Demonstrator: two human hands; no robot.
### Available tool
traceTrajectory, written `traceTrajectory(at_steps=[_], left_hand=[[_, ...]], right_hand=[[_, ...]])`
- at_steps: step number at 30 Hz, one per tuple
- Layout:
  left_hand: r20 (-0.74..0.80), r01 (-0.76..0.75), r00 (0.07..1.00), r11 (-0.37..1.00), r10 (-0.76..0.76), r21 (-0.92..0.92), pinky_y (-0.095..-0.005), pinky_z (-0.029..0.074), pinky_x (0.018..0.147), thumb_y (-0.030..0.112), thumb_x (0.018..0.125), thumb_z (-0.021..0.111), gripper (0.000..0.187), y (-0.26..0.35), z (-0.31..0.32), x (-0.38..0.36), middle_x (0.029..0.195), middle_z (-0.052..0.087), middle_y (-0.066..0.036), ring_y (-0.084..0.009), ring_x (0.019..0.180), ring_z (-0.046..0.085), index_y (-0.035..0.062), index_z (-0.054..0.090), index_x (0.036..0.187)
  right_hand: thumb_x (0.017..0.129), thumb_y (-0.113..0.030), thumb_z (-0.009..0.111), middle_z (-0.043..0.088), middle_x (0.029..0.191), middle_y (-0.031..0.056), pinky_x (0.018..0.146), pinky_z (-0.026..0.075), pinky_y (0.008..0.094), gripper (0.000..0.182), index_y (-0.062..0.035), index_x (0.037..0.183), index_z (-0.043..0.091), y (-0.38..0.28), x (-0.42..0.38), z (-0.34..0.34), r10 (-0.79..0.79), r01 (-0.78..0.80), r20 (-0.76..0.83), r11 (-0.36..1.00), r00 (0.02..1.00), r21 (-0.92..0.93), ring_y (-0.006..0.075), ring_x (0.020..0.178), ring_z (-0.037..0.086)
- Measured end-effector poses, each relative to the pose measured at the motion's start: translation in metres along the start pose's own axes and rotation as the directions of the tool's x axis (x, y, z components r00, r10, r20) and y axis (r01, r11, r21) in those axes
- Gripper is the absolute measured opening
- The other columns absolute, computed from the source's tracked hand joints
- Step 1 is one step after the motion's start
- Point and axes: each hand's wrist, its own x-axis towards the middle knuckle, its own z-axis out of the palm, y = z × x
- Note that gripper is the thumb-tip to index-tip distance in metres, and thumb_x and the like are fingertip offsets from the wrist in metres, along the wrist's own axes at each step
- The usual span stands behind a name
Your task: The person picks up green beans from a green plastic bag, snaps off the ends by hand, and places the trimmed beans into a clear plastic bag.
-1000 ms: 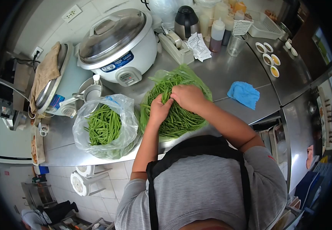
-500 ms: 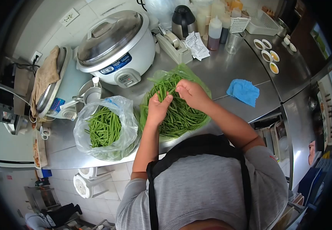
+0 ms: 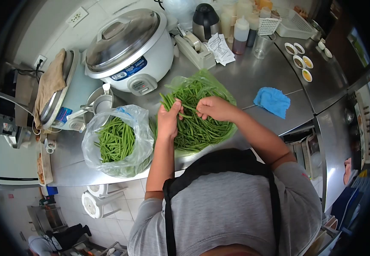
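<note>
Long green beans (image 3: 202, 130) fill an open green plastic bag (image 3: 225, 91) on the steel counter. Over the bag's left side, my left hand (image 3: 169, 119) grips a small bunch of green beans (image 3: 168, 101) that sticks up past the fingers. My right hand (image 3: 212, 108) is closed in a pinch above the pile, its fingertips at the end of a bean that stretches from the left hand. To the left, a clear plastic bag (image 3: 90, 149) holds shorter pieces of green bean (image 3: 115, 141).
A large rice cooker (image 3: 129, 51) stands behind the bags, with a tape dispenser (image 3: 195, 53) beside it. A blue cloth (image 3: 272, 101) lies to the right. Small sauce cups (image 3: 299, 62) and bottles (image 3: 241, 36) are farther back. Another person (image 3: 67, 239) is at the lower left.
My left hand has shifted slightly left, and its bunch now leans left. My right hand has moved a little down, and a bean now stretches between the hands.
</note>
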Motion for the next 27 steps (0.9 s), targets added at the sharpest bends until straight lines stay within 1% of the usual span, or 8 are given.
traceTrajectory(at_steps=[4, 5, 11, 13, 14, 17, 21, 27], left_hand=[[-0.024, -0.080, 0.996, 0.993, 0.082, 0.084, -0.0205, 0.036, 0.050, 0.013, 0.079, 0.055, 0.013, 0.004, 0.005, -0.004, 0.067, 0.050, -0.001, -0.0084, 0.055, 0.045, 0.0049, 0.049, 0.086], [-0.005, -0.116, 0.993, 0.986, 0.117, 0.118, -0.0204, 0.036, 0.050, 0.013, 0.079, 0.055, 0.012, 0.006, 0.006, -0.006, 0.067, 0.050, -0.001, -0.0080, 0.056, 0.044, 0.0047, 0.050, 0.086], [0.124, -0.188, 0.980, 0.920, 0.154, 0.343, -0.0190, 0.037, 0.056, 0.008, 0.078, 0.056, 0.006, 0.003, 0.015, -0.013, 0.068, 0.050, 0.003, -0.0045, 0.061, 0.044, 0.0041, 0.053, 0.081], [0.124, -0.183, 0.981, 0.930, 0.151, 0.318, -0.0194, 0.037, 0.057, 0.007, 0.078, 0.056, 0.006, 0.003, 0.016, -0.013, 0.068, 0.050, 0.003, -0.0047, 0.061, 0.044, 0.0041, 0.053, 0.081], [0.070, -0.164, 0.986, 0.946, 0.150, 0.280, -0.0204, 0.037, 0.056, 0.009, 0.079, 0.055, 0.006, 0.002, 0.015, -0.011, 0.067, 0.050, 0.002, -0.0054, 0.061, 0.044, 0.0045, 0.052, 0.082], [-0.110, -0.120, 0.984, 0.975, 0.142, 0.186, -0.0215, 0.037, 0.053, 0.011, 0.080, 0.053, 0.007, 0.016, 0.007, -0.006, 0.065, 0.049, 0.001, -0.0069, 0.058, 0.045, 0.0049, 0.050, 0.081], [-0.162, -0.165, 0.976, 0.978, 0.144, -0.125, -0.0240, 0.039, 0.049, 0.017, 0.083, 0.050, 0.012, 0.009, -0.017, 0.002, 0.068, 0.048, -0.003, -0.0123, 0.058, 0.047, 0.0062, 0.045, 0.083], [-0.257, -0.044, 0.966, 0.984, -0.002, -0.173, -0.0240, 0.041, 0.050, 0.012, 0.081, 0.050, 0.009, 0.001, -0.013, 0.002, 0.068, 0.049, -0.005, -0.0144, 0.054, 0.048, 0.0055, 0.044, 0.081]], right_hand=[[0.080, -0.020, 0.046, 0.058, 0.070, 0.0087, 0.055, 0.044, 0.0260, 0.020, -0.0019, 0.075, 0.053, -0.009, 0.004, 0.000, -0.007, 0.004, -0.028, 0.994, 1.000, -0.113, 0.0158, 0.061, 0.058], [0.079, -0.019, 0.046, 0.058, 0.069, 0.0106, 0.054, 0.045, 0.0286, 0.019, -0.0024, 0.075, 0.054, -0.012, 0.004, 0.002, -0.057, 0.034, -0.086, 0.966, 0.995, -0.258, 0.0190, 0.061, 0.058], [0.074, -0.015, 0.046, 0.058, 0.068, 0.0152, 0.056, 0.045, 0.0400, 0.013, -0.0052, 0.074, 0.055, -0.007, 0.014, 0.026, -0.230, 0.004, -0.165, 0.593, 0.959, -0.805, 0.0305, 0.063, 0.058], [0.073, -0.012, 0.046, 0.059, 0.067, 0.0133, 0.055, 0.045, 0.0394, 0.011, -0.0052, 0.074, 0.054, -0.002, 0.014, 0.032, -0.270, 0.110, -0.036, 0.505, 0.962, -0.856, 0.0289, 0.063, 0.059], [0.074, -0.015, 0.047, 0.059, 0.066, 0.0121, 0.055, 0.045, 0.0389, 0.012, -0.0049, 0.074, 0.054, 0.005, 0.015, 0.036, -0.181, 0.059, -0.035, 0.486, 0.983, -0.872, 0.0277, 0.063, 0.059], [0.074, -0.019, 0.050, 0.059, 0.066, 0.0116, 0.055, 0.045, 0.0384, 0.015, -0.0049, 0.075, 0.054, 0.016, 0.022, 0.037, -0.260, 0.049, -0.076, 0.442, 0.963, -0.896, 0.0273, 0.062, 0.059], [0.074, -0.022, 0.051, 0.059, 0.066, 0.0109, 0.055, 0.045, 0.0380, 0.018, -0.0041, 0.076, 0.056, 0.025, 0.031, 0.030, -0.210, -0.028, -0.135, 0.448, 0.968, -0.894, 0.0271, 0.062, 0.059], [0.075, -0.025, 0.054, 0.059, 0.067, 0.0110, 0.055, 0.045, 0.0366, 0.021, -0.0039, 0.072, 0.057, 0.031, 0.038, 0.029, -0.140, -0.135, -0.251, 0.553, 0.958, -0.822, 0.0275, 0.063, 0.058]])
